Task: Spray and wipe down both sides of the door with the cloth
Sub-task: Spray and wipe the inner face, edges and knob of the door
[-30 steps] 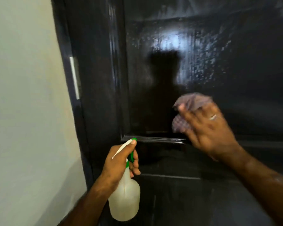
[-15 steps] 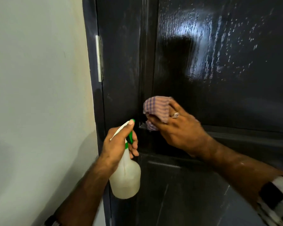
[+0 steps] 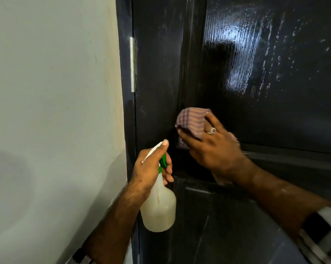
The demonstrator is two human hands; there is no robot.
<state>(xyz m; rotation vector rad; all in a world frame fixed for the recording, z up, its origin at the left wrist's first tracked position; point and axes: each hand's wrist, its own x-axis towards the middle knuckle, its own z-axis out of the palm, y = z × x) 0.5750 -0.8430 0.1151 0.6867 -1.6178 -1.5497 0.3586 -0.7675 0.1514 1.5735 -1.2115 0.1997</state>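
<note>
A: vs half a sec ago? quick
B: right hand point(image 3: 214, 147) has shifted up a little along the door point(image 3: 275, 115), cloth point(image 3: 193, 122) now sits slightly higher on the left edge of the upper panel, right by the vertical moulding. Left hand point(image 3: 151, 168) and spray bottle point(image 3: 159, 208) look about the same relative to the door
A: grips?
B: right hand's fingers spread and curled over the bunched checked cloth, thumb under it, pressing it on the door surface; ring point(image 3: 212, 131) on one finger. Left hand wrapped round the bottle neck, index finger lying along the white nozzle top, green trigger showing under the fingers, bottle hanging upright, apart from the door face as far as I can tell
A: edges?
B: cloth is near the lower left corner of the upper panel, just above the horizontal rail. Hinge point(image 3: 132, 64) on the door's left edge, higher up, then the pale wall point(image 3: 52, 111) touching the frame
A: room to move?
B: wet streaks and droplets across the panel up and right of the cloth, that whole glossy area is open. Lower panel below the rail also open. Checked sleeve point(image 3: 324, 235) at bottom right corner
</note>
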